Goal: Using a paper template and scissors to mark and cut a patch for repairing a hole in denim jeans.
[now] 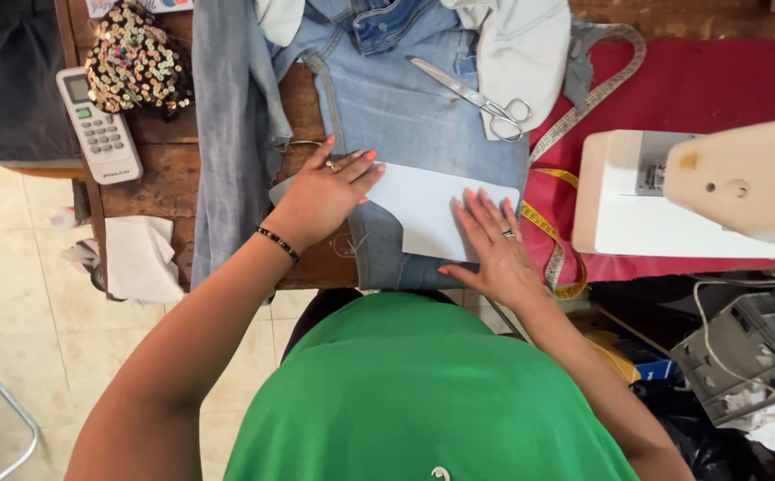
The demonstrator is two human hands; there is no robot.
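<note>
A pale, stiff sheet of white paper (423,207), roughly rectangular with a curved near edge, lies flat on light blue denim (414,116) spread over the near part of the wooden table (160,174). The left hand (323,196) presses its left end, fingers spread flat, holding nothing; the right hand (492,245) lies palm down on its right end, fingers splayed. Scissors (476,96) rest farther back on the denim, a yellow tape measure (547,233) just right of the paper, and a cream sewing machine (699,191) stands at far right.

Matt white paper pattern (423,209), soft blue denim cloth (414,116), shiny metal scissors (472,93), worn wooden table (160,174)
</note>
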